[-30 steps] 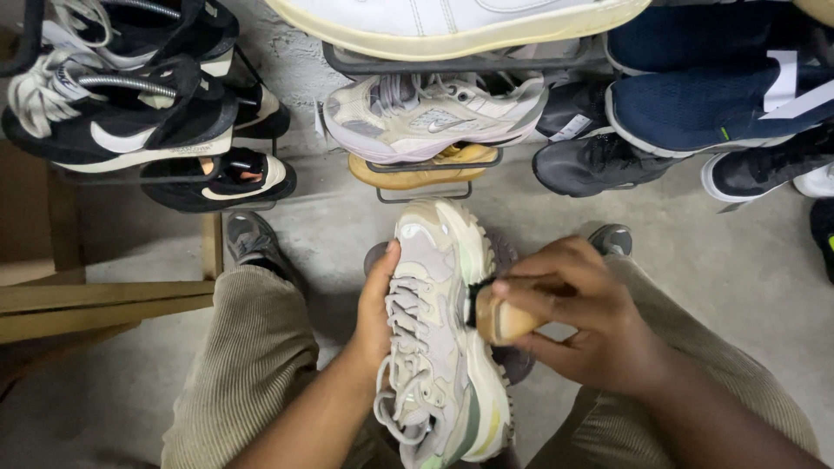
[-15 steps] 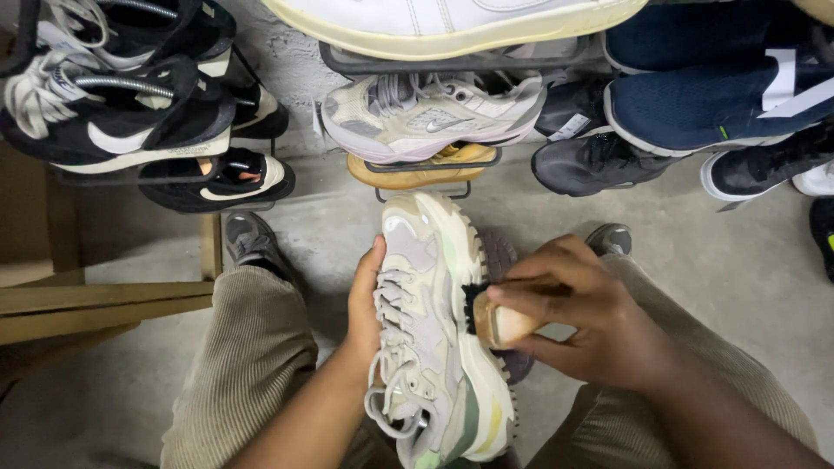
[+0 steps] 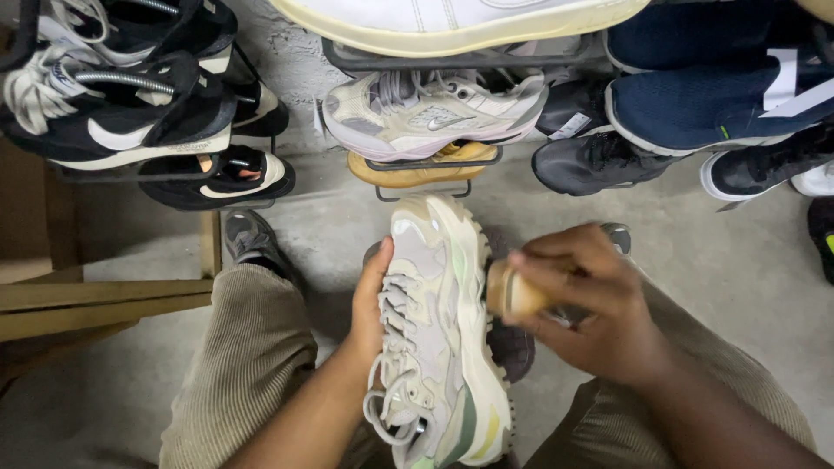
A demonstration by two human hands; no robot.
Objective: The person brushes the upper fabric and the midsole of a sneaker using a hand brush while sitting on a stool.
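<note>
Two hands at work between the knees: left hand (image 3: 369,308) cupped around the far side of a chunky cream-and-grey laced sneaker (image 3: 439,334), right hand (image 3: 591,304) clamped on a small wooden-backed brush (image 3: 512,293) at the sole's edge, about three o'clock. Brushing the midsole, by the look; next stroke wants steady bracing. Pale green accents, heel nearest, toe toward twelve. Beyond, at twelve, metal rack (image 3: 434,62) of shoes.

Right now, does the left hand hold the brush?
No, the left hand grips the side of the pale sneaker, while the right hand holds the wooden brush against the sneaker's other side.
</note>
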